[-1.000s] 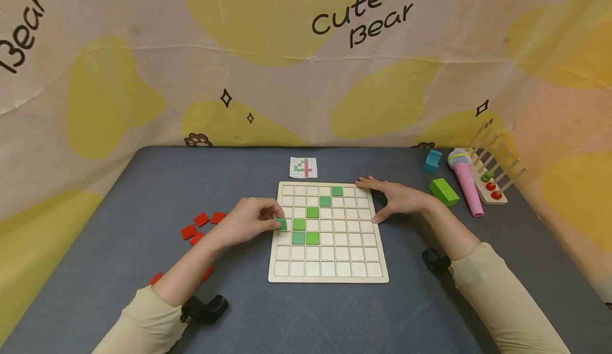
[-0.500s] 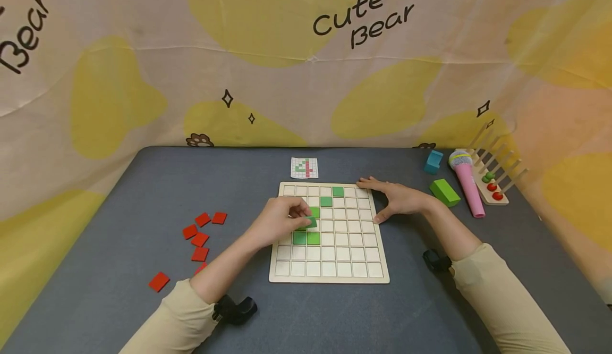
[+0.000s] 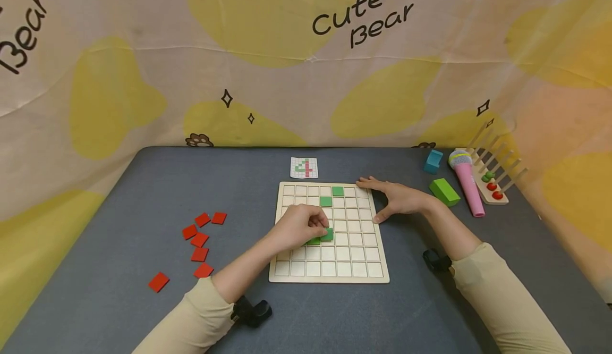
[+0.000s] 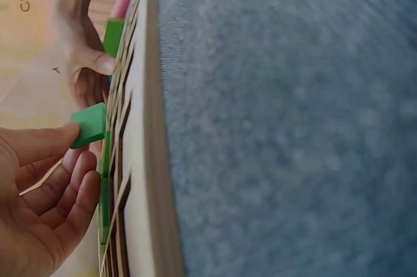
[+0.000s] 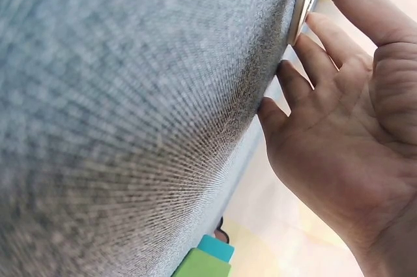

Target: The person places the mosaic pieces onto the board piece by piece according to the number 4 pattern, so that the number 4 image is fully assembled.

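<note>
My left hand [image 3: 298,228] pinches a green square tile [image 4: 89,125] between thumb and fingers, just over the middle of the wooden grid board [image 3: 330,279]. In the left wrist view the tile is tilted, close above green tiles lying in the grid. Two green tiles, one of them this tile [image 3: 338,191], sit in cells near the board's far edge; other placed tiles are partly hidden behind my left hand. My right hand [image 3: 399,199] rests at the board's far right corner, fingers spread, with the thumb on the right edge.
Several red square tiles [image 3: 200,239] lie loose on the table left of the board. A small pattern card [image 3: 304,168] lies beyond it. At the right are a green block [image 3: 444,192], a blue block [image 3: 433,161], a pink toy microphone [image 3: 467,184] and a pegged bead rack [image 3: 494,192].
My left hand has carried the green tile from the board's left edge rightward and slightly nearer, to beside the row with green tiles. My right hand has stayed at the corner.
</note>
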A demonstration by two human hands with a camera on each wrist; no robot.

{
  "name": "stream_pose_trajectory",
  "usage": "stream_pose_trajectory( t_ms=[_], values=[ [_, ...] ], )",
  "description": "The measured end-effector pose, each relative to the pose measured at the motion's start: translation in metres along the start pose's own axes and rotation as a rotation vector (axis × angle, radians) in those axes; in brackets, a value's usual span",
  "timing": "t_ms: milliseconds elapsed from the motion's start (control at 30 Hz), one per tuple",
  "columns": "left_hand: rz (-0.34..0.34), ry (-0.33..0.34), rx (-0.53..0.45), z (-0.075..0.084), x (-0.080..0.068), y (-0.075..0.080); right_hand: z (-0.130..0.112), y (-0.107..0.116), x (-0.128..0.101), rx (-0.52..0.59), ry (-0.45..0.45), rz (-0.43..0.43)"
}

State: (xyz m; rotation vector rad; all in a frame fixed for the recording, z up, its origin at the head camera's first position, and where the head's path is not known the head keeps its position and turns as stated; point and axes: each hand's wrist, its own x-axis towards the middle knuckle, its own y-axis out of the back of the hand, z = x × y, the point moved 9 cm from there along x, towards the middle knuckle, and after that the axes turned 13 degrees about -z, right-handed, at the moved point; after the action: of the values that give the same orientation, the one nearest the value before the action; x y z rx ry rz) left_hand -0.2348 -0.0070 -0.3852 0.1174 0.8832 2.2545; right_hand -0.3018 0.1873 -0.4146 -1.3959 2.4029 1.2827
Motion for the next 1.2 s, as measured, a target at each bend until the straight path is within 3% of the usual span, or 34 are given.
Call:
stream_pose_trajectory(
  t_ms=[600,1200],
  values=[
    [0.021,-0.015,0.098,0.0034,0.0035,-0.0063,-0.0004,-0.0008,-0.0004,0.007,0.011,-0.001],
    [-0.009,-0.016,0.195,0.0071,0.0049,-0.0077,-0.0007,-0.0006,-0.0001,0.007,0.009,0.002]
  ],
)
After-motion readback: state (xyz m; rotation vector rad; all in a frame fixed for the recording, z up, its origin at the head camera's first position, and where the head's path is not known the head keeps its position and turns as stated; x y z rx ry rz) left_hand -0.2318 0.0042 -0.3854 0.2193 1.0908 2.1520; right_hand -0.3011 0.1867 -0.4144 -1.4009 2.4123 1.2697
